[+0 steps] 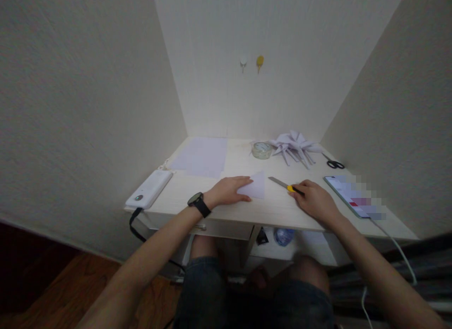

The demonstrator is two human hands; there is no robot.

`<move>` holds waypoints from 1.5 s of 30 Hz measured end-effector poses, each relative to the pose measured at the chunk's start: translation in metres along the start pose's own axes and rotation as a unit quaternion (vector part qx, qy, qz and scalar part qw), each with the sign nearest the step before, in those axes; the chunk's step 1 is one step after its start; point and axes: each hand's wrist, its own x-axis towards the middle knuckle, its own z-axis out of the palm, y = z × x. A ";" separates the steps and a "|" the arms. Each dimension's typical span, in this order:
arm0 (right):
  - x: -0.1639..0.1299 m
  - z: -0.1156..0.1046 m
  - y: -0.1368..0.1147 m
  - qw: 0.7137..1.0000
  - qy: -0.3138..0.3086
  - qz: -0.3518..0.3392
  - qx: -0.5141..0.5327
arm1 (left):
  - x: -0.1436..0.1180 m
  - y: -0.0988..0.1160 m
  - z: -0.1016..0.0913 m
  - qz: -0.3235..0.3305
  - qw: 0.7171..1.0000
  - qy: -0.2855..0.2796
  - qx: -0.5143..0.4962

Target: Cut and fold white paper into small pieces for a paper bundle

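Hands [229, 191] amid tape [262, 150], scissors [334, 164], phone [349, 195]

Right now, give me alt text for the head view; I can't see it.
Left hand presses a folded paper flat on the desk; right hand grips a yellow-handled knife. Behind lie paper sheets, tape, folded paper shapes, scissors; a phone at right.

Pale wooden desk [247, 211] set in narrow alcove, far edge against back wall [275, 46]. Textured off-white side walls [77, 93] close both ends of desk. Two small hooks [251, 62], one white and one yellow, on back wall. Brightest light at desk's far left corner. Dark reddish wood floor [45, 291] lower left. Open shelf under desk's front edge.
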 end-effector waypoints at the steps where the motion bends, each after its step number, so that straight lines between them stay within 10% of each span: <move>1: 0.002 0.000 -0.001 1.000 0.000 0.004 -0.006 | -0.002 0.002 0.000 0.012 1.000 0.002 0.001; 8: 0.010 0.002 -0.018 0.997 0.051 0.003 -0.065 | -0.003 0.008 0.007 0.045 0.997 0.054 0.007; 18: 0.019 0.028 -0.059 0.986 0.098 -0.077 0.114 | 0.009 0.006 0.014 -0.093 0.967 0.145 -0.190; 26: 0.014 0.025 -0.068 0.980 0.061 -0.120 0.146 | 0.008 0.001 0.004 -0.211 0.775 0.180 -0.568; 29: 0.013 0.022 -0.070 0.974 0.031 -0.174 0.142 | 0.007 0.005 -0.002 -0.244 0.747 0.186 -0.590; 36: 0.010 0.023 -0.070 0.970 -0.001 -0.208 0.128 | 0.008 -0.008 -0.018 -0.251 0.758 0.239 -0.552; 42: -0.001 0.025 -0.062 0.974 0.062 -0.187 0.108 | 0.002 -0.073 -0.037 -0.321 0.893 0.232 -0.212; 45: -0.002 0.024 -0.056 0.979 0.077 -0.164 0.089 | -0.005 -0.098 -0.043 -0.354 0.900 0.217 -0.132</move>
